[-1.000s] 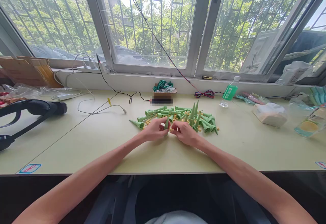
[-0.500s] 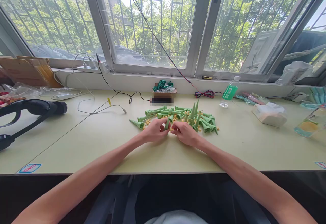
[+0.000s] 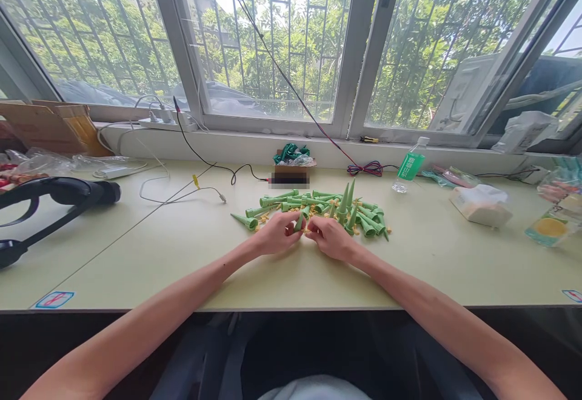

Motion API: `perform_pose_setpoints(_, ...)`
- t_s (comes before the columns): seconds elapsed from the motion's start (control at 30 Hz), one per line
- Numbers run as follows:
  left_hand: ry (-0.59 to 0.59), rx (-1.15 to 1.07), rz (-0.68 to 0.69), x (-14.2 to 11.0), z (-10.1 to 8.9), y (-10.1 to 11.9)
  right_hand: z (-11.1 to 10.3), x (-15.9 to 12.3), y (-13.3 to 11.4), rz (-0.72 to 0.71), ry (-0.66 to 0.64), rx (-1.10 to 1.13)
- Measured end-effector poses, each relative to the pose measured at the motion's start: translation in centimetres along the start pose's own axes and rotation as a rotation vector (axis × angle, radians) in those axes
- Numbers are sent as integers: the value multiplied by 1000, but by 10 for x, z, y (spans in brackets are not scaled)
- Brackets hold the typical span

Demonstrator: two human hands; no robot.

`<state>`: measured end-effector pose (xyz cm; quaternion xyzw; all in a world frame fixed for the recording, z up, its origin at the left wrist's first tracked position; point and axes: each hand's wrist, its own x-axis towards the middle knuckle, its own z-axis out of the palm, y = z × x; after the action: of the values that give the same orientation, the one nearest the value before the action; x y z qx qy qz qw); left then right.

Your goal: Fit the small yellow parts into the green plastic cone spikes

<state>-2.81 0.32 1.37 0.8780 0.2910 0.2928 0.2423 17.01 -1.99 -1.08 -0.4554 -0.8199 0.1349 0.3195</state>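
Note:
My left hand (image 3: pixel 278 234) is closed around a green plastic spike (image 3: pixel 299 221), its narrow end pointing up. Close beside it, the thumb and fingers of my right hand (image 3: pixel 331 236) are pinched on a small yellow piece (image 3: pixel 307 230), right by the spike's lower part. Past both hands spreads a pile of hollow green spikes (image 3: pixel 370 225) with small yellow pieces (image 3: pixel 386 229) scattered among them. A few spikes (image 3: pixel 349 197) stand upright behind my right hand. One spike (image 3: pixel 243 221) lies off to the left.
Behind the pile sits a small box (image 3: pixel 291 166) with green wrapping inside. A water bottle (image 3: pixel 408 166) and a tissue pack (image 3: pixel 482 203) stand to the right. At left are a black headset (image 3: pixel 63 197) and a cable (image 3: pixel 182 196) on the table (image 3: pixel 150 260).
Both hands stay almost in place. The spike in my left hand has tilted very slightly; otherwise the pile looks the same.

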Motion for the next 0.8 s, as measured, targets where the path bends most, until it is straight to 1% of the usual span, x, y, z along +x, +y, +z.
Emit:
perform_pose_setpoints(0.1,2,4,7,0,0,1,0,0,0,2,1,-6)
perform_pose_setpoints(0.4,58,36,22,2,-1,1,-1,0,-2,17,16,-9)
perform_pose_setpoints(0.47,68,26,-1,2,-1,1,-1,1,-2,18,33,0)
perform_pose_setpoints(0.67,64,-67,-148,3,0,-3,-2,1,-4,20,53,34)
perform_pose_setpoints(0.8,55,-107,-155,3,0,-6,-2,0,-4,36,44,46)
